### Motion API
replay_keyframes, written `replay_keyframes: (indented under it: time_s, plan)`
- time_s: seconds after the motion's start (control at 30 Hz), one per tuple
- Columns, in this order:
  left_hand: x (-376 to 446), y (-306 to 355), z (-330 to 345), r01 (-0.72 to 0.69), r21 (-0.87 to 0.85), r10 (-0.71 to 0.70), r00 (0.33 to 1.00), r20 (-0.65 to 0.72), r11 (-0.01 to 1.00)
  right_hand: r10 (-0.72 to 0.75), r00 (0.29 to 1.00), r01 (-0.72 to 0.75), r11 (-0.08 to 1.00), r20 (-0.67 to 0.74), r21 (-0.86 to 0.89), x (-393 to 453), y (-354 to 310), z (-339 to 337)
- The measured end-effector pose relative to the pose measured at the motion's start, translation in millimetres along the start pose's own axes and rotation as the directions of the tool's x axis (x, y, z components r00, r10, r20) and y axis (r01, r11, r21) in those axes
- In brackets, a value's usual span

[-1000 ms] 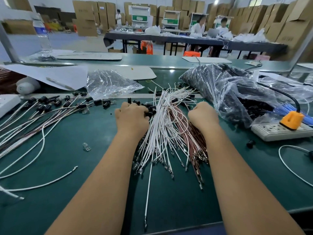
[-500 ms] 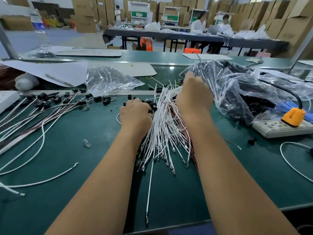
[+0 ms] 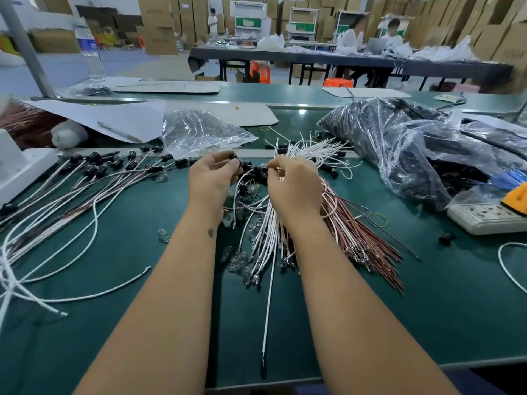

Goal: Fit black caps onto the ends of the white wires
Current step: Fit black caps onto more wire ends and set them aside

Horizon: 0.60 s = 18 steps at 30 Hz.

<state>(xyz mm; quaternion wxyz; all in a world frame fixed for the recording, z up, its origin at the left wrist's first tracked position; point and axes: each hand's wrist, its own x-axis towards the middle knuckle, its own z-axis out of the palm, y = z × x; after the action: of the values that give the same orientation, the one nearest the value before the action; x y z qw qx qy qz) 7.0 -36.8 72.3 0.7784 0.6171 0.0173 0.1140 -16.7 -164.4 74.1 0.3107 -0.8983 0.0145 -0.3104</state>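
Both hands have lifted off the wire pile and come together above it. Left hand [image 3: 209, 178] pinches a black cap [image 3: 234, 158]; right hand [image 3: 293, 185] pinches a white wire [image 3: 248, 205] looping below them, its end just beside the cap.

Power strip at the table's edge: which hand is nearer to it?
Right. The right hand is over the wire pile, between the power strip and the left hand, which lies farther off.

Warehouse floor behind a green workbench

Stacked cardboard boxes [image 3: 159, 24] line the far wall; a long dark table [image 3: 342, 59] with seated people crosses the pale floor [image 3: 137, 64], and what may be shelving units [image 3: 248, 17] stand blurred behind.
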Motion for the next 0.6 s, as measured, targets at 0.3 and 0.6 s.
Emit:
replay_keyframes:
  time_s: [0.3,0.6]
  plan:
    - [-3.0,2.0,5.6,0.117,-0.195,-0.108,0.992,0.06,0.974,-0.08,0.995,0.082,0.996,-0.061,0.031,-5.2,-4.0,-2.2]
    - [-1.1,5.1,-0.4,0.169,-0.288,-0.14,0.983,0.12,0.943,-0.023,0.997,0.026,0.999,-0.077,0.038,-3.9,-2.7,-3.3]
